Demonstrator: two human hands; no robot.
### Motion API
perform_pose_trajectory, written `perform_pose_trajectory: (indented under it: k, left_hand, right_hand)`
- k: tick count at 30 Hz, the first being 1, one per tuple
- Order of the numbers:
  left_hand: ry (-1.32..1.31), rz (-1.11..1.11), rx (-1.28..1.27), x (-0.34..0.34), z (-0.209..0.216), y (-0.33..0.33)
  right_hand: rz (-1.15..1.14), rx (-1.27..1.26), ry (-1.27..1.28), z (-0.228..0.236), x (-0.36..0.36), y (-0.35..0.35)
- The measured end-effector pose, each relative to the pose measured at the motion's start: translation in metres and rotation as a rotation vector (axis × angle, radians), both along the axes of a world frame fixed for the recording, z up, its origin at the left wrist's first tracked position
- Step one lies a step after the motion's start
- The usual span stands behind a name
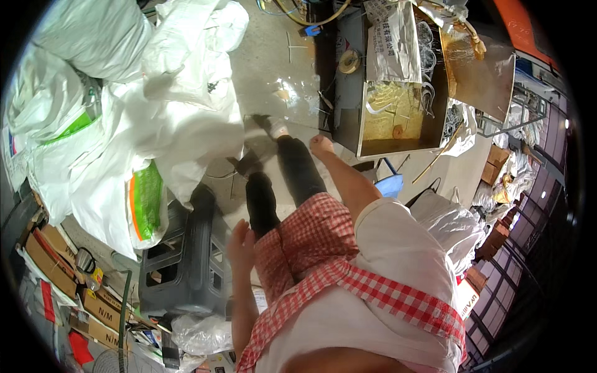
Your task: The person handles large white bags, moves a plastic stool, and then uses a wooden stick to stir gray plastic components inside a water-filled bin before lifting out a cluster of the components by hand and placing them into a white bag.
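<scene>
The open metal bin [348,115] stands ahead on our right, its near-left corner near our right hand [321,145], whose fingers curl in, visibly holding nothing, so we best keep knuckles off that edge, while our left hand [240,245], its fingers too blurred to judge, hangs near the grey plastic stool [191,248].

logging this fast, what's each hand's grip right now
Left hand: blurred, so open or closed can't be told; no held thing visible.
Right hand: looks curled closed, with nothing visible in it.
</scene>
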State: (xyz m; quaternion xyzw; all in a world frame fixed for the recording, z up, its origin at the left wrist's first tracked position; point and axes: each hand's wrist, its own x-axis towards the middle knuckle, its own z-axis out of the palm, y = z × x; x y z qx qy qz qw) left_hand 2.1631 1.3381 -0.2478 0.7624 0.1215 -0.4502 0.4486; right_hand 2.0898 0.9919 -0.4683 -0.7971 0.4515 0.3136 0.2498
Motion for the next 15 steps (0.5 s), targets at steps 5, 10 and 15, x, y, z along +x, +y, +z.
perform_pose_trajectory:
  k: [5,10,15]
  left_hand:
    - [-0.119,-0.040,0.120,-0.018,-0.052,-0.008]
    - [-0.089,-0.058,0.149,-0.040,-0.128,-0.056]
    - [0.075,-0.141,-0.053,-0.028,-0.189,-0.149]
  right_hand:
    - [-0.110,0.018,0.153,-0.052,-0.026,-0.043]
    - [-0.070,0.038,0.204,-0.142,-0.058,-0.070]
    - [-0.235,0.021,0.292,-0.226,-0.094,-0.097]
